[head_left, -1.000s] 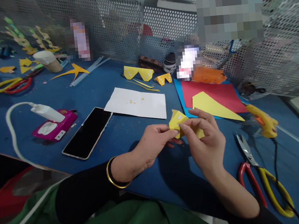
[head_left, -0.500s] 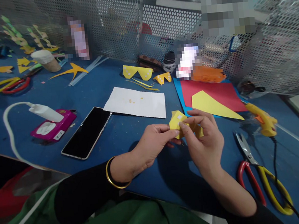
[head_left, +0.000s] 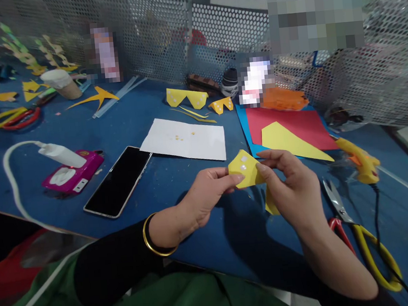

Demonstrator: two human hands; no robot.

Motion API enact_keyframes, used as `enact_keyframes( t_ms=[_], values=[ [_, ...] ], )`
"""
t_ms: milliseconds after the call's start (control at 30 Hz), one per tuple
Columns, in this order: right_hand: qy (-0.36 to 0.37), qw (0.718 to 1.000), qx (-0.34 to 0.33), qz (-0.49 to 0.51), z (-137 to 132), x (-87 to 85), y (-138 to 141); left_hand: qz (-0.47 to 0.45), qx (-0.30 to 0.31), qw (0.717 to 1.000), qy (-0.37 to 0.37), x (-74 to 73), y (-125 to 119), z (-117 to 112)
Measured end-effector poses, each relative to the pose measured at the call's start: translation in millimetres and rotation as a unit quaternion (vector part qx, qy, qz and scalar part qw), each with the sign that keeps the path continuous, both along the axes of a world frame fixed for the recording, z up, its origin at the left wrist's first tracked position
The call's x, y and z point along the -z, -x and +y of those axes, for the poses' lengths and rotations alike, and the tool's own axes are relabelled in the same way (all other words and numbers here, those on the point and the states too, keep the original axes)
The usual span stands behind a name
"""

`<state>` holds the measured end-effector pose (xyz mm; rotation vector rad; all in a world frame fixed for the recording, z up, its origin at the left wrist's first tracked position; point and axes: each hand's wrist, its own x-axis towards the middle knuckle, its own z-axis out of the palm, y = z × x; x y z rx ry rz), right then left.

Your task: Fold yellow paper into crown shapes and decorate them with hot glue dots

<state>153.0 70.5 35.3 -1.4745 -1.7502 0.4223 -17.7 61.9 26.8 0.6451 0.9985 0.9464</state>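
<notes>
Between my two hands is a folded yellow paper piece [head_left: 250, 173] with two small white spots on its face; a further yellow part hangs below, partly behind my right hand. My left hand [head_left: 207, 191] pinches the left edge, thumb in front. My right hand [head_left: 288, 183] grips the right side between thumb and fingers. Just behind lies a white sheet [head_left: 203, 146] with a few small yellowish bits on it. Farther back, a yellow spotted paper cutout [head_left: 188, 98] and a smaller orange one [head_left: 221, 105] resemble the held piece.
Right: scissors [head_left: 360, 239], a yellow glue gun [head_left: 359, 158], red paper [head_left: 290, 121] with a yellow sheet [head_left: 288, 141] on top. Left: a black-screened phone [head_left: 119, 182], a purple power strip [head_left: 73, 171], more scissors [head_left: 15, 117]. A perforated metal screen [head_left: 158, 38] stands behind.
My right hand has shifted right and down along the yellow paper piece, its thumb moving off the spotted face. Two white spots now show, and the lower part hangs more visibly.
</notes>
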Motion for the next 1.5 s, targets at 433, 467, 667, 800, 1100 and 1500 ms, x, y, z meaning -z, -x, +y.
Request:
enact_keyframes(
  t_ms=[433, 467, 667, 800, 1100, 1500],
  values=[
    [0.016, 1.0, -0.018, -0.001, -3.5, 3.3, 3.5, -0.011, -0.067, 0.998, 0.002, 3.3, 0.0, 0.9],
    [0.017, 1.0, -0.018, -0.003, -3.6, 3.0, 3.5, -0.013, -0.068, 0.998, 0.002, 3.4, 0.0, 0.8],
    [0.022, 1.0, -0.01, -0.015, -4.4, 0.4, 3.5, -0.02, -0.062, 0.998, -0.005, 2.2, 0.6, 0.5],
    [0.018, 1.0, -0.011, -0.014, -4.4, 0.3, 4.6, -0.025, -0.056, 0.998, 0.007, 1.3, 0.6, 0.3],
    [0.014, 1.0, -0.016, -0.01, -4.4, 2.2, 5.0, -0.021, -0.059, 0.998, 0.005, 1.8, 0.3, 0.4],
    [-0.003, 1.0, 0.008, 0.012, -1.6, -6.5, 1.2, 0.016, -0.023, 0.999, -0.021, 2.3, 2.6, 1.1]
  ],
)
